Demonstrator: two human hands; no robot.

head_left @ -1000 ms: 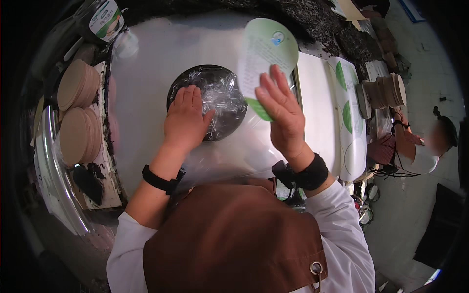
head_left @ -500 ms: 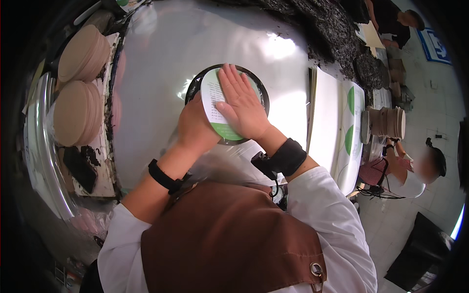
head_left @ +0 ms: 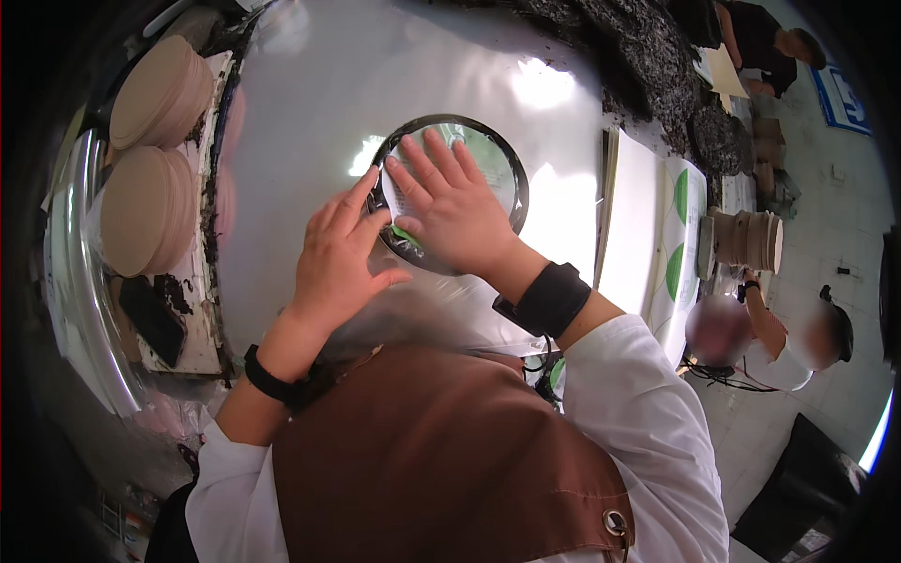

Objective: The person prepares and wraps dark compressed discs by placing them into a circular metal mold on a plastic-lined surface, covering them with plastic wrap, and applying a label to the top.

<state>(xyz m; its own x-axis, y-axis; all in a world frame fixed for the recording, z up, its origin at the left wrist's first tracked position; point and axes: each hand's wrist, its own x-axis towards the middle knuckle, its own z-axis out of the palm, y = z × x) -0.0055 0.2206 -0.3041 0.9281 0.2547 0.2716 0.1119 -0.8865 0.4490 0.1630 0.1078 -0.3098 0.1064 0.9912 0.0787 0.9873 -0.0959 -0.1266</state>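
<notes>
On the pale work surface (head_left: 300, 141) lies a round black-rimmed disc (head_left: 522, 178), with a shiny clear layer over it. A round white and green printed label (head_left: 497, 169) lies on the disc. My right hand (head_left: 460, 211) rests flat on the label with its fingers spread, hiding much of it. Beside the disc's left edge is my left hand (head_left: 338, 249), fingers apart and holding nothing. Its fingertips reach the black rim; whether they touch it I cannot tell.
Two stacks of round tan discs (head_left: 145, 206) stand at the left, near a dark flat rectangular object (head_left: 153, 319) and clear plastic film (head_left: 80, 281). Dark crumbly material (head_left: 648, 66) lies at the far right. A sheet with green circles (head_left: 680, 244) is at right. Co-workers (head_left: 784, 338) are beyond.
My left hand has come out from under the label and drawn back left, opening. The label now lies flatter on the disc, and my right hand's fingers have spread over it.
</notes>
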